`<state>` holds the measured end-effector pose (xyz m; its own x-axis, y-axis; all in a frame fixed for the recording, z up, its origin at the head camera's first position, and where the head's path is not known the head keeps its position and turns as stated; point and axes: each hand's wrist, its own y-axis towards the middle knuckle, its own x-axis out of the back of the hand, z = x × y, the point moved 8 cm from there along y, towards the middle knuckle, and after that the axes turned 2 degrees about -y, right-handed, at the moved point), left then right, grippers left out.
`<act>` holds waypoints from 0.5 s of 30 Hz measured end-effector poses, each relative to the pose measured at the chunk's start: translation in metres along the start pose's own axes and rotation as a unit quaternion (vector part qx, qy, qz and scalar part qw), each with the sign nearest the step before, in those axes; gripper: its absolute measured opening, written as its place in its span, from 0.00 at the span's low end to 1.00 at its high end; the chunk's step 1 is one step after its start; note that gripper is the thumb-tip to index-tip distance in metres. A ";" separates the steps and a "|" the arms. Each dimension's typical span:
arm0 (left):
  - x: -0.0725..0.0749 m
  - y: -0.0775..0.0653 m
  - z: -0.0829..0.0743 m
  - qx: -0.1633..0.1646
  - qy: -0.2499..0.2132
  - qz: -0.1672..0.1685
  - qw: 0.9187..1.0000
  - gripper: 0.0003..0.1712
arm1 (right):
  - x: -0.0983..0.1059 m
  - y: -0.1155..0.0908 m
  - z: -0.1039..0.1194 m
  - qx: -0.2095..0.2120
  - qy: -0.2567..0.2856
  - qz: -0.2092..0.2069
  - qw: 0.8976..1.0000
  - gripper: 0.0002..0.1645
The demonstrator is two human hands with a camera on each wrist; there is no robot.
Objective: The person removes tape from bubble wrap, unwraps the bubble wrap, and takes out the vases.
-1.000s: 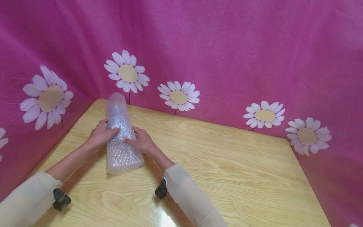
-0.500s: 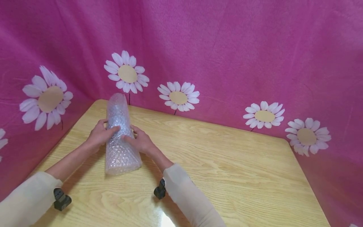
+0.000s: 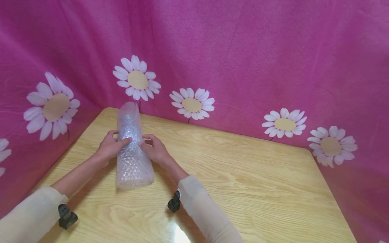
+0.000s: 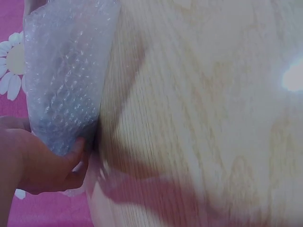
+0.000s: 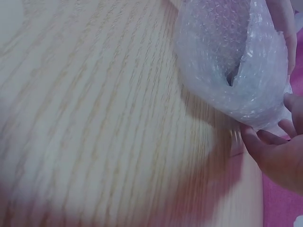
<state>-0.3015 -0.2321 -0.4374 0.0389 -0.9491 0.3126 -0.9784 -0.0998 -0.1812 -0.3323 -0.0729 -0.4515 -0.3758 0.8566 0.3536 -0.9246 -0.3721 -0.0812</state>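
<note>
A clear bubble wrap roll (image 3: pixel 133 168) lies lengthwise on the left part of the table in the head view, with a bluish sheen along its middle. My left hand (image 3: pixel 110 145) grips its left side, thumb on top. On the opposite side my right hand (image 3: pixel 156 150) holds the right edge between thumb and curled fingers. In the left wrist view, the left thumb presses the bubble wrap (image 4: pixel 66 80) and the other fingers are partly hidden. The right wrist view looks into the roll's end (image 5: pixel 227 99), where loose layers leave a dark gap.
The light wood-grain table (image 3: pixel 237 175) stretches to the right of the roll. A magenta cloth (image 3: pixel 231 60) with printed daisies hangs behind and at both sides. Black cameras sit at the left cuff (image 3: pixel 67 216) and right cuff (image 3: pixel 174 201).
My right thumb has slid from the top of the roll out to its right edge. The left hand keeps its hold, and the roll has barely shifted.
</note>
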 end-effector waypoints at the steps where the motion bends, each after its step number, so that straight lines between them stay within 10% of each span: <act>1: 0.000 0.000 0.000 -0.001 -0.001 -0.001 1.000 0.47 | 0.000 0.000 -0.001 -0.005 0.003 -0.001 1.000 0.22; 15: -0.005 -0.003 0.000 0.009 -0.005 -0.001 1.000 0.46 | 0.002 0.001 -0.006 -0.037 -0.009 -0.005 0.999 0.34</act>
<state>-0.2989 -0.2270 -0.4387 0.0420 -0.9517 0.3042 -0.9746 -0.1061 -0.1973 -0.3339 -0.0693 -0.4569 -0.3657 0.8537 0.3708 -0.9307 -0.3354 -0.1459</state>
